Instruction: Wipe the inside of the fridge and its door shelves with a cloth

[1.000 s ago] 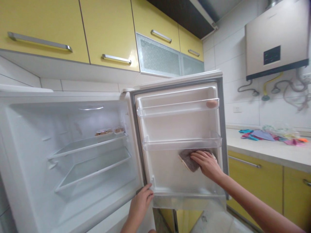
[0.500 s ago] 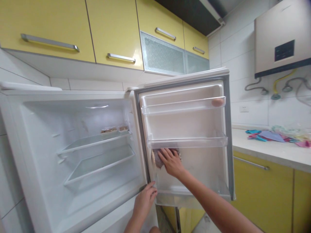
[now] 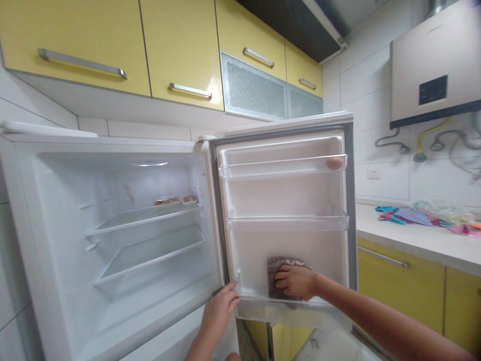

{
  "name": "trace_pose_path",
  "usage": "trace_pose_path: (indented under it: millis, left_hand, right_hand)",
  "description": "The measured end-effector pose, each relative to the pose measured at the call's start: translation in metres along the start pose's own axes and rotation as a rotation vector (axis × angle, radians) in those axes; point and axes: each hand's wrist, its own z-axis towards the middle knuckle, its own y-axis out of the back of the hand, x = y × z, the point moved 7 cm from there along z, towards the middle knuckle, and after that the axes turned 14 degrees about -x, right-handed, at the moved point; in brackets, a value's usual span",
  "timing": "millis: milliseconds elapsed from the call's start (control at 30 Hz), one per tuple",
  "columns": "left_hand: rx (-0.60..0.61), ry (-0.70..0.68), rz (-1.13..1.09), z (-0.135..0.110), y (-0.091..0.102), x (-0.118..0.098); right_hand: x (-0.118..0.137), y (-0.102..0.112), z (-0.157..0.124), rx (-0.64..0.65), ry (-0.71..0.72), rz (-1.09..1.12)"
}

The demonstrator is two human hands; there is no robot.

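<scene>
In the head view, the right hand has its fingers bent over a brown cloth, holding it against the inner face of the open fridge door. The cloth lies in the lower part of that face, about midway between the hinge edge and the free edge, well below the middle rack and right at the rim of the bottom rack; whether it dips behind that rim, I cannot tell. The left hand, apart from the right, has its fingertips at the door's lower hinge-side corner; whether it grips or merely rests there is unclear. The step in hand looks like wiping the panel between these two racks. A next stroke would call for the cloth kept flat, light pressure near the clear rack, and the door held steady. An egg-like object sits at the top rack's free-edge end.
</scene>
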Motion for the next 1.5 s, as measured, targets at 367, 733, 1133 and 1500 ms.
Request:
trace_pose_path:
  millis: [367, 733, 1133, 1500]
  left_hand:
    - [-0.025, 0.023, -0.043, -0.002, -0.002, 0.001]
    - [-0.026, 0.033, -0.023, -0.006, -0.002, 0.0]
    - [-0.033, -0.011, -0.02, -0.003, -0.005, 0.011]
    - [-0.047, -0.006, -0.081, 0.001, -0.008, 0.015]
  right_hand:
    - [-0.06, 0.018, 0.018, -0.133, -0.293, -0.077]
    - [-0.026, -0.039, 0.089, -0.254, -0.635, -0.068]
    - [-0.003, -0.028, -0.029, -0.047, 0.188, 0.14]
    - [-0.068, 0.03, -0.042, -0.404, -0.498, -0.245]
